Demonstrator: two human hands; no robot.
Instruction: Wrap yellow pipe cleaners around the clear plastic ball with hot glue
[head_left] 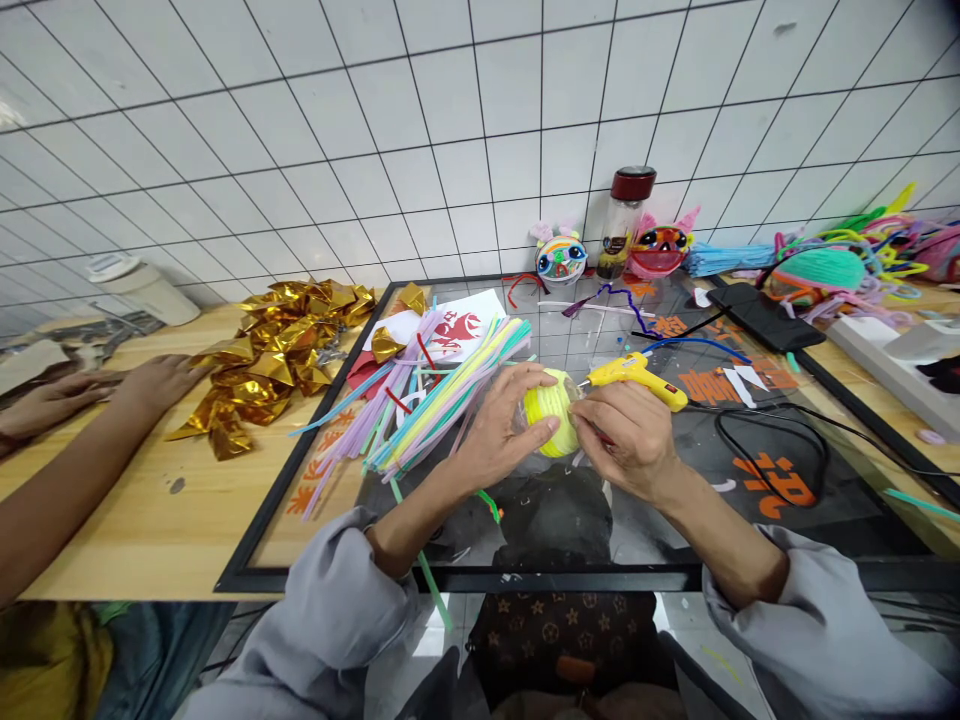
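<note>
Between my hands is a round ball (551, 412), part clear and part wrapped in bright yellow pipe cleaner. My left hand (501, 415) holds it from the left, thumb across the front and fingers over the top. My right hand (626, 425) pinches against the ball's right side. What lies between those fingertips is hidden. Just beyond my right hand a yellow glue gun (637, 376) lies with its nozzle pointing left toward the ball. Left of my left hand is a bundle of pastel pipe cleaners (450, 400).
A co-worker's hands (154, 385) rest at the left beside gold foil pieces (277, 340). Two decorated balls, one with a white face (561, 262) and one pink (660, 250), stand by a bottle (621, 222). A black cable (817, 465), a phone (765, 315) and a power strip (892, 375) lie right.
</note>
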